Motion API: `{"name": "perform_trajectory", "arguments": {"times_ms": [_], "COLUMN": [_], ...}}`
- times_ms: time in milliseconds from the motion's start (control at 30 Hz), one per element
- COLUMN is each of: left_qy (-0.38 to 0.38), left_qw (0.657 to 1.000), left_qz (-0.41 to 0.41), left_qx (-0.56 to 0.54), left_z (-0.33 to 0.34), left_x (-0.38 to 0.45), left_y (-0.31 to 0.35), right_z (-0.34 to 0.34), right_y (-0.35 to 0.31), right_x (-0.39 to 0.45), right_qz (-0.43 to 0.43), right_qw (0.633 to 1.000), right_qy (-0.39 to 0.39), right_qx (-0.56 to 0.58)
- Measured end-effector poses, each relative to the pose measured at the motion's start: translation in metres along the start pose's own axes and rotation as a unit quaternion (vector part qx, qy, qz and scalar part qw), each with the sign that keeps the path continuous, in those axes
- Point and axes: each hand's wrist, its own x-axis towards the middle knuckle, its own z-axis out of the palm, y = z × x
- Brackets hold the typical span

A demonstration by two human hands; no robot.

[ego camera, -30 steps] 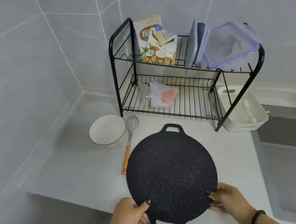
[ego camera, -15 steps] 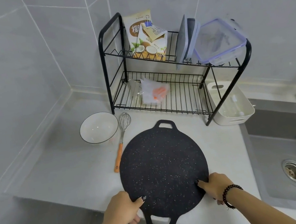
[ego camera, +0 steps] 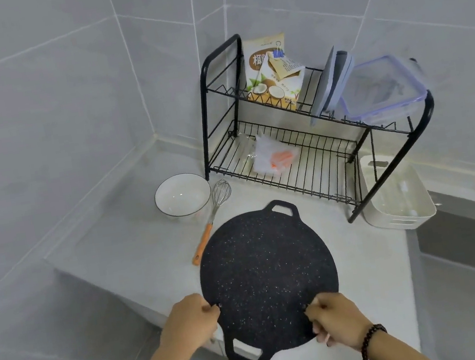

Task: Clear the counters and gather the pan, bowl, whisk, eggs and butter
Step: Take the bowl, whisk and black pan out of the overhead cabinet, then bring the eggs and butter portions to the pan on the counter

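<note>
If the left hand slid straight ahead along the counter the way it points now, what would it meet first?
The left hand grips the pan at its near-left rim and points up and slightly right. Going on along that rim, it would probably reach the whisk's orange handle first, with the bowl beyond it; depth is uncertain.

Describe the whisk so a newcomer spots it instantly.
Start at the black rack in the counter's corner. Just off its front left foot, the whisk lies flat between the white bowl and the black pan. It alone has wire loops and an orange handle.
</note>
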Motion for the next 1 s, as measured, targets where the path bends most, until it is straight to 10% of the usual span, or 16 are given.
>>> {"name": "perform_trajectory", "arguments": {"times_ms": [600,1000], "left_qy": [0.274,0.400], "left_qw": [0.893,0.785], "left_qz": [-0.059,-0.147], "left_qx": [-0.352,-0.449], "left_z": [0.088,0.154], "left_x": [-0.188,-0.314], "left_y": [0.048,0.018], "right_z": [-0.026,0.033], "right_y": [-0.018,0.023], "right_x": [-0.080,-0.149], "right_qz": [-0.268,-0.279], "right_qw": [0.932,0.876], "right_qy": [-0.238,-0.365], "right_qx": [-0.052,-0.144]}}
